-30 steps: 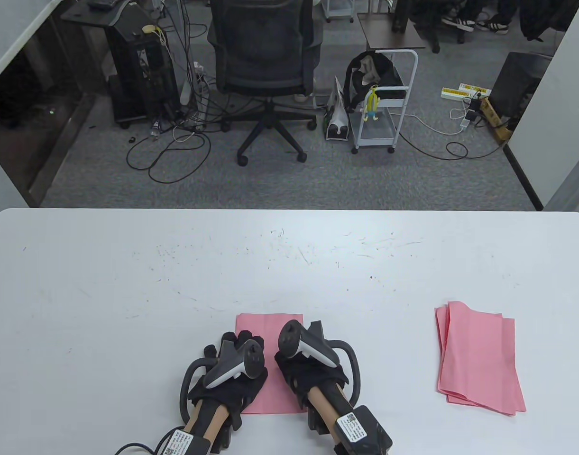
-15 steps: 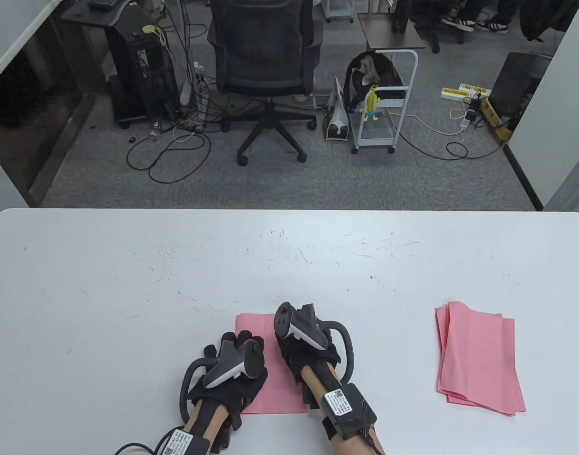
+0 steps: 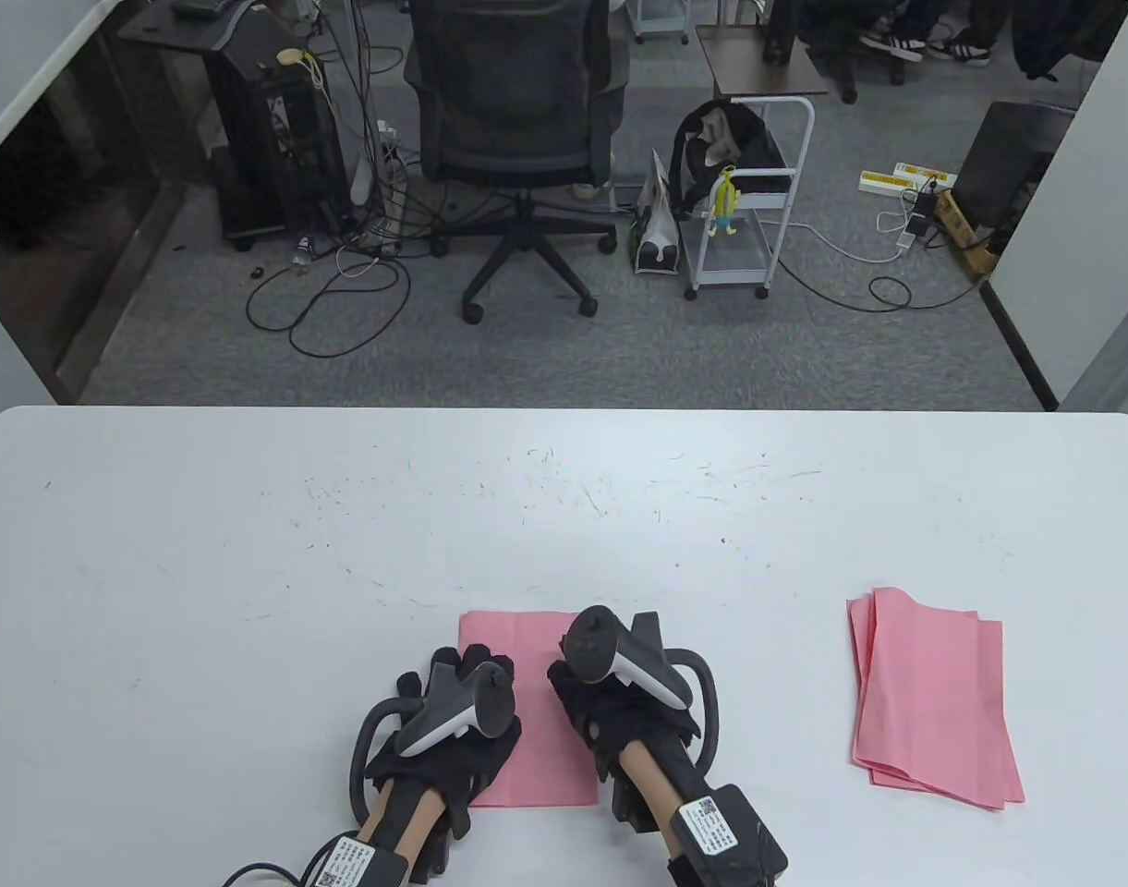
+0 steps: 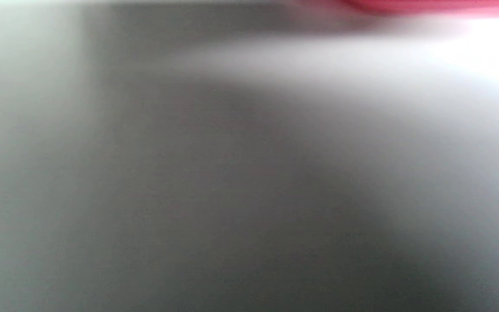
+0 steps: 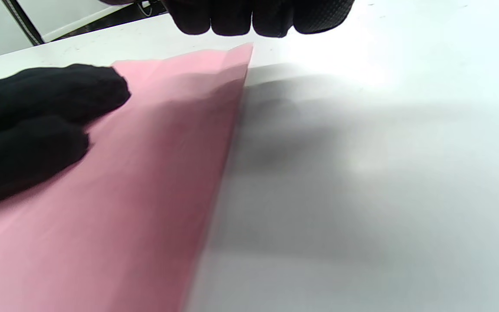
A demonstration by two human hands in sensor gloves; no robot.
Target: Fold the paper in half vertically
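Observation:
A folded pink paper (image 3: 517,637) lies on the white table (image 3: 249,554) near the front edge. My left hand (image 3: 459,667) rests flat on the paper's left part, fingers spread. My right hand (image 3: 610,702) sits at the paper's right edge, its fingers hidden under the tracker in the table view. In the right wrist view my right fingertips (image 5: 254,17) hang just over the paper's (image 5: 145,195) far right corner, holding nothing, and the left hand's fingers (image 5: 37,104) lie on the sheet. The left wrist view is blurred, with only a pink strip of the paper (image 4: 440,5) at the top.
A loose stack of pink sheets (image 3: 933,698) lies on the table to the right. The table's front edge is close behind both wrists. An office chair (image 3: 517,120) and a small white cart (image 3: 748,203) stand on the floor beyond the table.
My right hand slid away from me along the paper's right edge, then came back toward me and slightly right. My left hand and the paper have not moved.

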